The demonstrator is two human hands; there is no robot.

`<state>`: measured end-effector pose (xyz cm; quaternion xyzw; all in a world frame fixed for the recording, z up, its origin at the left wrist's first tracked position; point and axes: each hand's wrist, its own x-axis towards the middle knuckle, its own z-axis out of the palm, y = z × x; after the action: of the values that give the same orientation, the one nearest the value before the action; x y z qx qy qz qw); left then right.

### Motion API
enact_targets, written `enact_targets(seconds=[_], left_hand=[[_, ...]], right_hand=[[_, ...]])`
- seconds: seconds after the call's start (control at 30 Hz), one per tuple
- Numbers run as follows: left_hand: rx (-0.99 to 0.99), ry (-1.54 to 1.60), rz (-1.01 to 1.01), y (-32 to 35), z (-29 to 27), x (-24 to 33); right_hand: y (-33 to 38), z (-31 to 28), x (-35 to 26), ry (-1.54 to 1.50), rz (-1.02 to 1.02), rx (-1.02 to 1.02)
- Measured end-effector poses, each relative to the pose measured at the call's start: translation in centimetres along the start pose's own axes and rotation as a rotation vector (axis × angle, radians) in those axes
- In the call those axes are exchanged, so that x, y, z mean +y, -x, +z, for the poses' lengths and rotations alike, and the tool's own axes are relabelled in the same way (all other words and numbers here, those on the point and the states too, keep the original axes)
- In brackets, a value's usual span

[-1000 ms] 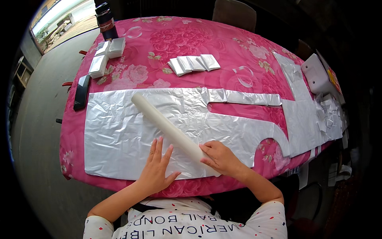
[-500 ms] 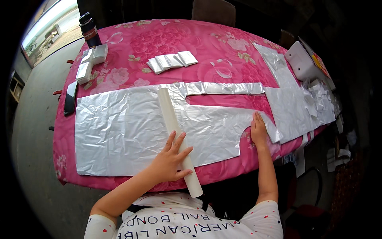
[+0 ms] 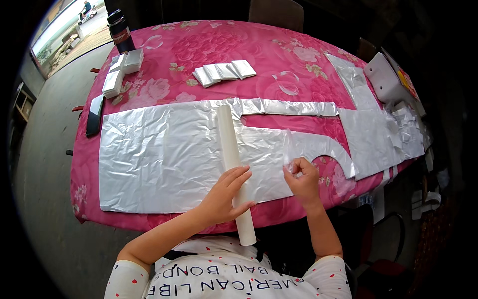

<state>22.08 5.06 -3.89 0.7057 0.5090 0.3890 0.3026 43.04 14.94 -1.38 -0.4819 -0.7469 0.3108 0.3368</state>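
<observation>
Mid-frame, the unclenched left hand (image 3: pixel 225 197) rested on the long white tube (image 3: pixel 228 137) across the silvery-white plastic sheet (image 3: pixel 149 159); the right hand (image 3: pixel 302 182), pinching thin clear film (image 3: pixel 289 155), probably needed gentle, even lifting.

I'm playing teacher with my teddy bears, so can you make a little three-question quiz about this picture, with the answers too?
1. Which hand lies across the long, white, cylindrical tube?
2. True or false: the black, flat, phone-like slab lies to the left of the shiny, silvery-white plastic sheet.
3. Fill in: between its fingers, the right hand pinches thin, see-through ____.

Key:
1. The left hand.
2. True.
3. Plastic film.
</observation>
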Motion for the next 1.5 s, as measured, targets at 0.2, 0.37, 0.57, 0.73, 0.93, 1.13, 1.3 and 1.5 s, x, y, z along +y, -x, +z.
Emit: enact_targets(seconds=[0.2, 0.37, 0.57, 0.73, 0.93, 1.13, 1.3, 1.5], left_hand=[[-0.022, 0.931, -0.685, 1.3, -4.5, -0.9], [-0.022, 0.661, -0.875, 7.0, -15.3, -7.0], [-0.034, 0.397, -1.027, 9.4, -22.1, -8.5], [-0.085, -0.175, -0.888, 9.2, -24.7, -9.2], [0.183, -0.637, -0.139, 4.6, -16.7, -4.7], [0.155, -0.273, 0.008, 1.0, -4.0, -4.1], [0.101, -0.329, -0.040, 0.3, -0.3, -4.5], [0.010, -0.636, -0.049, 0.9, -0.2, -5.3]], right_hand=[[4.9, 5.5, -6.8, -0.267, -0.410, -0.546], [7.8, 4.5, -6.6, 0.091, -0.305, -0.369], [9.3, 4.8, -5.9, 0.379, 0.172, -0.494], [9.3, 4.9, -5.4, 0.308, 0.304, -0.617], [9.2, 4.5, -5.5, 0.250, 0.364, -0.593], [9.4, 4.2, -5.0, 0.215, 0.387, -0.607], [8.9, 3.9, -4.9, 0.172, 0.430, -0.671], [4.1, 4.2, -4.7, 0.124, 0.373, -0.755]])
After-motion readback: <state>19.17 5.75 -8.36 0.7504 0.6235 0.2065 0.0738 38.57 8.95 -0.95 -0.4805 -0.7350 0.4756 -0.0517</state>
